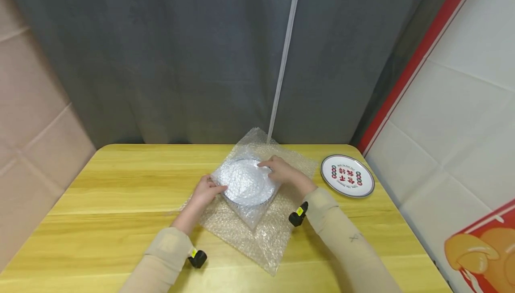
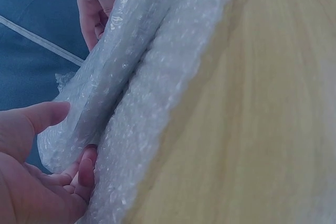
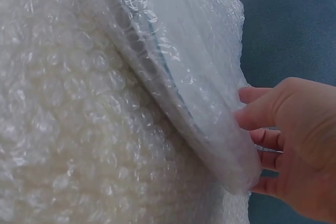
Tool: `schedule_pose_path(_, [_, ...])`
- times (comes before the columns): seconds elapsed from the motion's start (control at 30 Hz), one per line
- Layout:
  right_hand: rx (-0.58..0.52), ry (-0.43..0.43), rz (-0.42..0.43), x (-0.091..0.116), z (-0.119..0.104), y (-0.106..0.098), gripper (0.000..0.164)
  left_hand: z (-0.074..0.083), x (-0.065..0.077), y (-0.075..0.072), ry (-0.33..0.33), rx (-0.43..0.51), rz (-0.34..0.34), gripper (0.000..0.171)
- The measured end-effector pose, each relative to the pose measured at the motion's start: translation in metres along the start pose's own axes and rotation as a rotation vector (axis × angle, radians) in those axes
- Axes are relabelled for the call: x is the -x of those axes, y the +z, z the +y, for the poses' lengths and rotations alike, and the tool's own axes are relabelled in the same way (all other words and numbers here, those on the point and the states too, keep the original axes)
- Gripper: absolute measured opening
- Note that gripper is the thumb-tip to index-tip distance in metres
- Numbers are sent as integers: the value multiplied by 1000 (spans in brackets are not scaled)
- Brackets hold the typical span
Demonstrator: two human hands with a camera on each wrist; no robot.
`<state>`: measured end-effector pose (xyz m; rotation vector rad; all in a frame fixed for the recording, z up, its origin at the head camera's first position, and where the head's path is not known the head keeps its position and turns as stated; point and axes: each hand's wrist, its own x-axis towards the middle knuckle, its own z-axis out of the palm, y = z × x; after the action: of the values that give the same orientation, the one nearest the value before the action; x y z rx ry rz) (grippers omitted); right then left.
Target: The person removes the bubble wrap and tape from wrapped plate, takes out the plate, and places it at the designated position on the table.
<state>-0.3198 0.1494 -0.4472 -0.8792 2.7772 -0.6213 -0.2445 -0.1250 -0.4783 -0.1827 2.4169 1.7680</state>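
A round plate [image 1: 245, 181] lies under a folded layer of bubble wrap, its pale rim showing through. My left hand [image 1: 207, 189] grips the bundle's left edge; the left wrist view shows the thumb over the wrap and the fingers curled under it. At the upper right edge my right hand [image 1: 281, 171] holds the wrapped plate, thumb on one face and other fingers at the edge, as the right wrist view shows. Beneath the bundle spreads a larger bubble wrap sheet [image 1: 257, 239], one corner pointing toward me and another reaching the table's back edge.
To the right, a white plate [image 1: 333, 186] with a dark rim and red lettering lies on the wooden table [image 1: 120, 186]. A grey curtain [image 1: 181, 60] hangs behind the table. A white tiled wall [image 1: 442, 119] stands along the right side.
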Motion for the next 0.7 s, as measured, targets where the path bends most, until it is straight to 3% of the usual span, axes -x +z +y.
schedule_pose_path(0.33, [-16,80,-5,-2,-2,4,56,-1,-1,0,3,16,-1,82])
schedule_pose_path(0.7, [-91,7,100,4,-2,8,53,1,1,-1,6,13,-11,83])
